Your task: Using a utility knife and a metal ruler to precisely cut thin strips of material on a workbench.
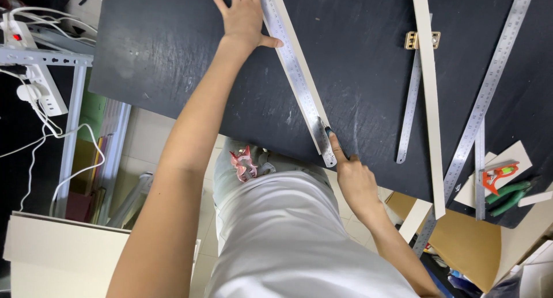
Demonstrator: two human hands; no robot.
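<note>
Torso [288, 240] in a grey shirt fills bottom centre, nearest the camera, with a pink clip-like item [244, 163] at the waist, too blurred to identify.

Right hand [354, 180], centre-right: fingers curled shut around a small knife [328, 134], index finger stretched along it. Only the knife's dark tip shows, probably a utility cutter, hard to say more. Tip sits against the near end of the ruler [295, 73].

Ruler is a long steel one, running diagonally from centre up to top centre of the black board [173, 56]. It lies on top of a pale strip [299, 59], whose edge shows along the ruler's right side.

Left hand [243, 12], top centre: fingers spread flat and open, palm down on the board, thumb pressed against the ruler's left edge. Gripping nothing, just pinning.

Right of frame, further out on the board:
- second pale strip [429, 102], near vertical, top right down to the board's edge
- short steel rule [410, 108] just left of it, with a brass bracket [423, 40] at its top
- long steel rule [487, 96], diagonal, far right
- orange tool [498, 176] and green handles [510, 194] at the right edge on white card scraps

Upper left, off the board: white power strip [34, 73] with cables on a metal frame.
</note>
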